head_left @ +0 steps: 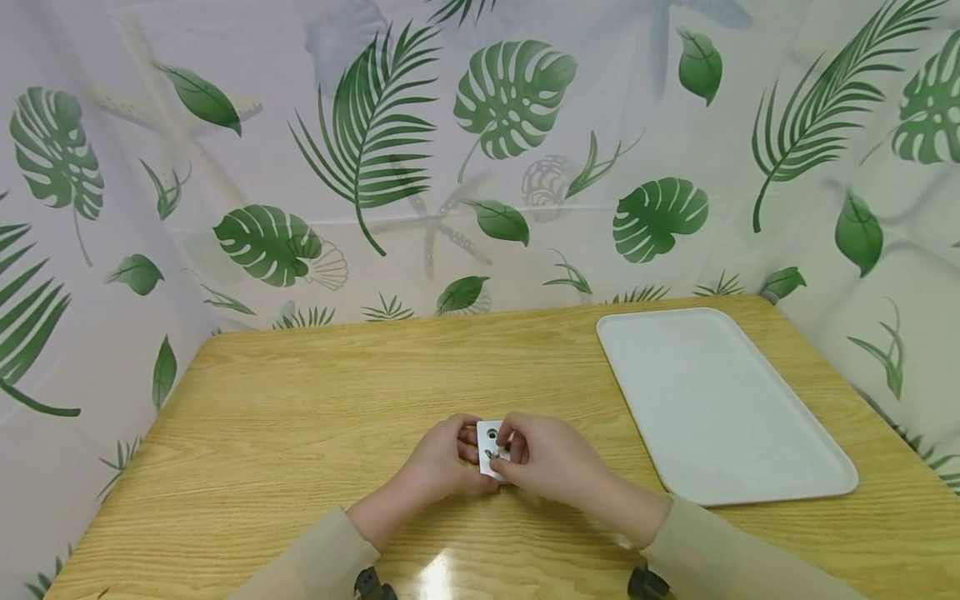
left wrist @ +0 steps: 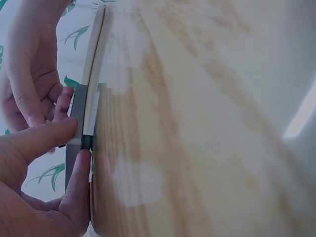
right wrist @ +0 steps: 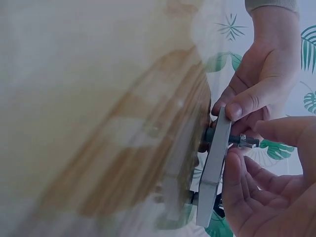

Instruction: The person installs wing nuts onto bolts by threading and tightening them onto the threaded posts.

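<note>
A small white plate (head_left: 487, 429) with round holes is held above the table, between my hands. My left hand (head_left: 442, 458) grips its edge; in the right wrist view the left thumb (right wrist: 237, 111) lies on one face. A shiny metal bolt (right wrist: 245, 141) stands out from the plate's face, and dark stubs (right wrist: 194, 197) show on the other side. My right hand (head_left: 551, 458) has its thumb and a finger around the bolt, pinching it, while other curled fingers (right wrist: 234, 168) rest by the plate. The fingertips partly hide the metal part in the head view.
A white rectangular tray (head_left: 727, 400) lies on the right side of the wooden table (head_left: 315, 400). A leaf-print cloth (head_left: 420, 167) hangs behind the table and along its sides. Dark wrist straps (head_left: 372, 583) show below the sleeves.
</note>
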`<state>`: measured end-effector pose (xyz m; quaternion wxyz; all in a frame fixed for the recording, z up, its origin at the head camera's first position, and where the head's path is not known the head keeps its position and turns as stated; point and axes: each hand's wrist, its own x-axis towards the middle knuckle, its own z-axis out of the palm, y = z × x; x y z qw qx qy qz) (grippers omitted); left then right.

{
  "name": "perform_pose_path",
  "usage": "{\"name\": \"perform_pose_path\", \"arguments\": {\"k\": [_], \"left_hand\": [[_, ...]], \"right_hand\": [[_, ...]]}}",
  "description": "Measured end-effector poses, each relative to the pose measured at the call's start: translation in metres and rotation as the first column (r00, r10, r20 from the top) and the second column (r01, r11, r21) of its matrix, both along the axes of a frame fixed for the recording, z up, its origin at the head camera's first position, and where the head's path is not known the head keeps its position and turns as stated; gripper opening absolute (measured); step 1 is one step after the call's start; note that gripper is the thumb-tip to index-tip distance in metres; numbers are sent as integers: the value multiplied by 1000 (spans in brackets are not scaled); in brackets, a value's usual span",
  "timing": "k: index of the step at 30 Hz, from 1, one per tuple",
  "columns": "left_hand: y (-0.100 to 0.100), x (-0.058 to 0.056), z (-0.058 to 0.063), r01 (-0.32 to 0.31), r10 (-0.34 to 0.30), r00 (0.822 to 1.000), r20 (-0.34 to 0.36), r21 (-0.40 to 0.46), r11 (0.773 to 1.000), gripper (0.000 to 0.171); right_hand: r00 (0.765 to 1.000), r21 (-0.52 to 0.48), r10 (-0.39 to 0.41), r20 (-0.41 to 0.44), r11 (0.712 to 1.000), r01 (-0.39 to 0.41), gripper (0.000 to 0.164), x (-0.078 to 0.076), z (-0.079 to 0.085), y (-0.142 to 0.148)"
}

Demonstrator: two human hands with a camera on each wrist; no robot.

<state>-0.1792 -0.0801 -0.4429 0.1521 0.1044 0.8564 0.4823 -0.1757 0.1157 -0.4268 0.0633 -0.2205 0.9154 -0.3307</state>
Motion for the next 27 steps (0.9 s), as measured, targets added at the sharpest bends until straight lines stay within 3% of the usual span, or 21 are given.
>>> {"name": "perform_pose_path", "arguments": {"k": [4, 9, 15, 27], "left_hand": [[0, 0, 1, 1, -1, 1000, 2, 14, 1000, 83], [0, 0, 0, 2, -2, 1000, 7, 15, 1000, 82], [0, 0, -1, -1, 1, 1000, 3, 3, 1000, 83], [0, 0, -2, -6, 6, 1000, 2, 6, 1000, 84]], "right_hand": [[997, -26, 74, -27, 997, -75, 25, -1, 1, 0], [992, -73, 126, 9, 989, -125, 21, -2, 0, 0], [996, -66, 76, 43, 995, -73, 9, -1, -1, -1], [1000, -4, -16, -6, 1000, 16, 19, 0, -2, -5]]}}
